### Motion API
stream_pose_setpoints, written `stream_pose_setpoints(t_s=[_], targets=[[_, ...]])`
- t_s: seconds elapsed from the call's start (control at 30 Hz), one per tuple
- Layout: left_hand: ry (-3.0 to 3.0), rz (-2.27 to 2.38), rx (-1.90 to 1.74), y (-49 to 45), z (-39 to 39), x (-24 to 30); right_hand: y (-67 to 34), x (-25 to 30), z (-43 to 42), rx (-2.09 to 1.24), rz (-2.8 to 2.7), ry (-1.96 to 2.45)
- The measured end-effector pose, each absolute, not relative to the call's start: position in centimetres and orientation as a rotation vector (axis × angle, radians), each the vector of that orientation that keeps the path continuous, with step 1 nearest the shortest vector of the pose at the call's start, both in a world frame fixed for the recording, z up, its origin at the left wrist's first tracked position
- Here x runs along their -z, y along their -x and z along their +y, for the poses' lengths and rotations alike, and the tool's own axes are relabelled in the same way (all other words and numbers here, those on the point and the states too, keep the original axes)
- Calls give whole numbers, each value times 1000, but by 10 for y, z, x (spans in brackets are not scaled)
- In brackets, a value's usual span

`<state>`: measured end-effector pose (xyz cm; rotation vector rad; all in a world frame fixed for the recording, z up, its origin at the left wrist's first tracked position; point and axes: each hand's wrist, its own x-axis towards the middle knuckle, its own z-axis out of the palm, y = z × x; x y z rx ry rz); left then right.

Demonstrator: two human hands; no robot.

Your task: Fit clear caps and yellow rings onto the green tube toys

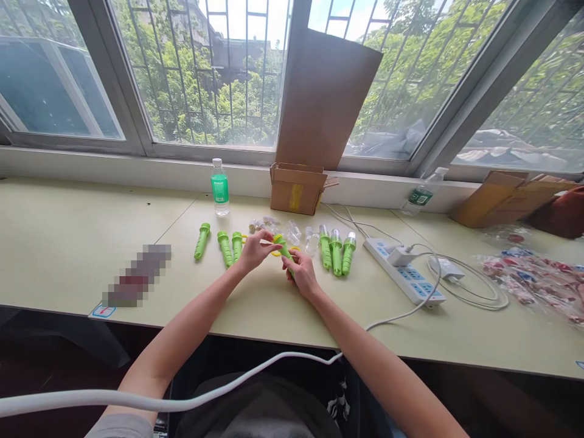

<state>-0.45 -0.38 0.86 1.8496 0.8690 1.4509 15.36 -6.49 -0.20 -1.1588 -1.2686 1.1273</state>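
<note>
Right grip (302,272) wrapped on the lower part of a green stick (284,250); left grip (256,248) pinching at its top end. Stick tilted, between my hands, above the table (274,313). Bare surface from my wrists to the front edge, more room far left. Tighter sideways: three green handles (225,249) off my left hand, three clear-topped ones (336,255) near my right, clear caps (294,232) just beyond. Both forearms (351,334) cross the front edge, angling inward.
</note>
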Motion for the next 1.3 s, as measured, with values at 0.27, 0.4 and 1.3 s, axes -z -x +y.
stream_pose_setpoints(t_s=[0.27,0.4,1.3], targets=[[-1906,788,-1399,5,-5,-9,-154,2,-64,-1190,-1228,1108],[-1917,741,-1337,8,-4,-10,-155,1,-64,-1224,-1220,1077],[-1982,805,-1446,4,-2,-7,-151,4,-66,-1032,-1312,1203]])
